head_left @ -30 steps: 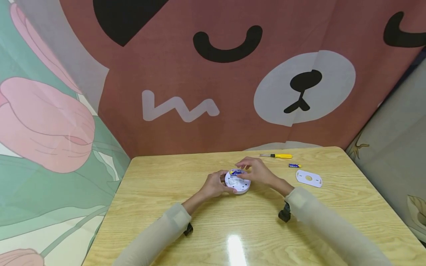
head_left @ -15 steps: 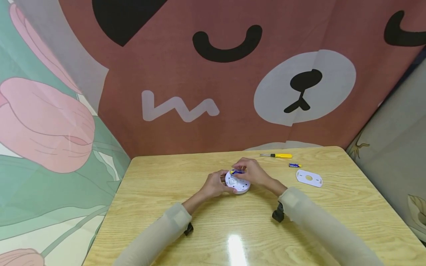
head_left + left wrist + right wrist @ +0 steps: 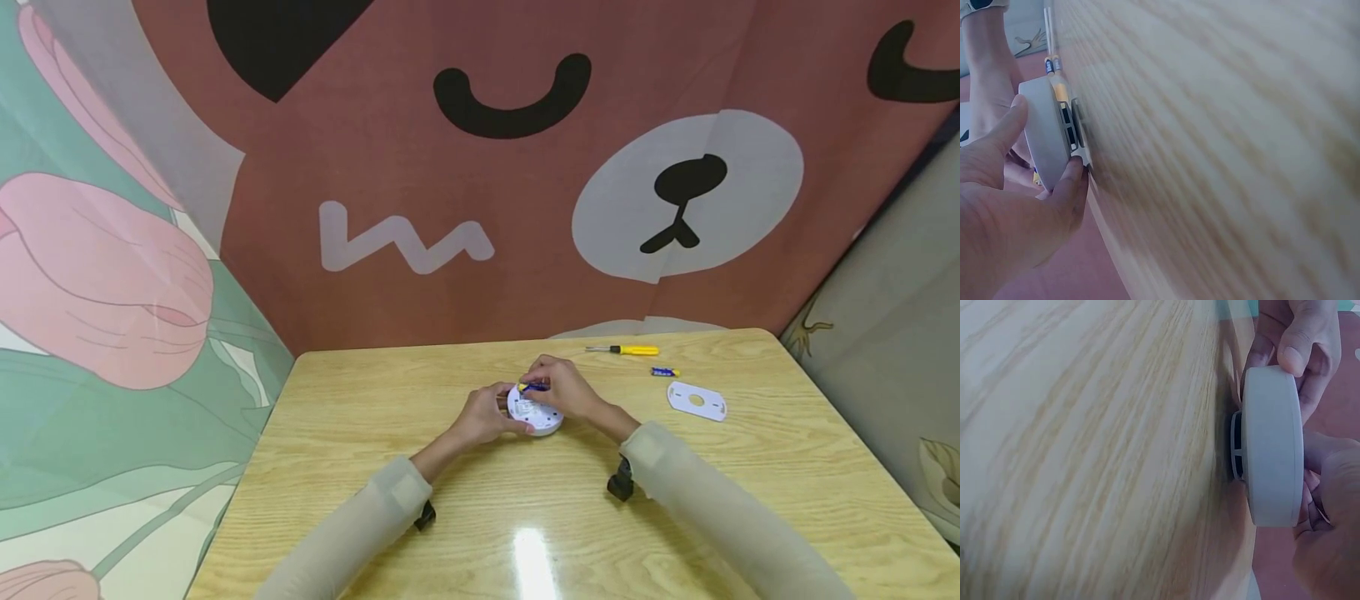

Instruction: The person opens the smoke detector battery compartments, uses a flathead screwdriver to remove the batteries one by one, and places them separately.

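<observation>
In the far half of the surface [image 3: 360,408]: white smoke detector [image 3: 534,422], battery side up, vented side down; can't tell if it touches the wood.
Left hand [image 3: 483,417]: holds the detector by its rim, thumb at the near edge.
Right hand [image 3: 576,392]: pinches a blue-and-yellow battery [image 3: 535,387] at the detector's far part; seated or just above, can't tell.
Spare battery [image 3: 664,372]: lying to the right, between screwdriver and plate, yellow end right.
Screwdriver [image 3: 633,351]: near far edge, yellow handle right, shaft left.
Mounting plate [image 3: 678,398]: white, flat, round hole in centre.
</observation>
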Motion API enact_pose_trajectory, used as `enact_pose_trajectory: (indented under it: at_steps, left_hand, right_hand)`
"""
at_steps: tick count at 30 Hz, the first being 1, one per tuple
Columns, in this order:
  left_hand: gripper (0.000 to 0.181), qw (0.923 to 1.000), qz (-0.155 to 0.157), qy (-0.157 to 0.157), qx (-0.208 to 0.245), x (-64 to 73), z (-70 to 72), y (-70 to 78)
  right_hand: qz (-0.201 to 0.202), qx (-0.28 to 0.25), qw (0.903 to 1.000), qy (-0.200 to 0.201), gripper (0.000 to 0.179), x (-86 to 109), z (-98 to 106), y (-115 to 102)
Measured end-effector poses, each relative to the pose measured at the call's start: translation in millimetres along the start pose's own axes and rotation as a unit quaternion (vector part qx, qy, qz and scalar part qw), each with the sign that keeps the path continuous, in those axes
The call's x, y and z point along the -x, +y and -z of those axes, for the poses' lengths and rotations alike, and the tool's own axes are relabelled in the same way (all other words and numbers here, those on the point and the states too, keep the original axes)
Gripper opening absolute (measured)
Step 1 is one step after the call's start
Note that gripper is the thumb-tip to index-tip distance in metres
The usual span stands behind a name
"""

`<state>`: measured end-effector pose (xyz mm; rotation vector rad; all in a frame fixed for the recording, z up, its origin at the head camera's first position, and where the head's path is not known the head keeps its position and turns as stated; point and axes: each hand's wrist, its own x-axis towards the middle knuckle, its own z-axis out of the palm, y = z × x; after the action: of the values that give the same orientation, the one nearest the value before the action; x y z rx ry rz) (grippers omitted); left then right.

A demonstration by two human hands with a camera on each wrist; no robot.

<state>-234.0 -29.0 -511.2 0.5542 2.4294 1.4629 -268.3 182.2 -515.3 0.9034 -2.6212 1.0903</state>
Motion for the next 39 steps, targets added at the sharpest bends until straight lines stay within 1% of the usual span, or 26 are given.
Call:
enact_pose_trajectory:
  at_steps: [8,14,20,25,32,39]
  left_hand:
    - [0.076,0.9999,-0.001,-0.001,-0.011,-0.1,1.2,-0.7]
    - [0.076,1.0000,-0.003,0.001,-0.008,-1.3,1.0,-1.5]
    - [0.077,1.0000,-0.004,0.002,-0.009,-1.0,0.6,-1.4]
    - [0.075,1.0000,-0.001,0.003,-0.003,-1.1,-0.2,-1.8]
    - [0.074,1.0000,0.002,0.002,-0.002,-0.8,-0.5,-1.0]
    - [0.074,0.9999,0.007,0.003,0.013,-0.6,-0.2,-1.5]
  right_hand:
    - [0.016,-0.004,0.9998,0.015,0.018,0.4,-1.8,1.3]
    - [0.011,-0.023,0.9994,0.023,0.018,0.6,-1.2,1.7]
    - [0.002,-0.046,0.9986,0.024,0.019,1.9,0.7,0.9]
    - [-0.015,-0.067,0.9972,0.029,0.021,2.5,3.4,0.6]
    - [-0.035,-0.084,0.9951,0.039,0.022,4.3,9.8,2.6]
    - [-0.059,-0.091,0.9933,0.038,0.024,8.2,19.8,5.3]
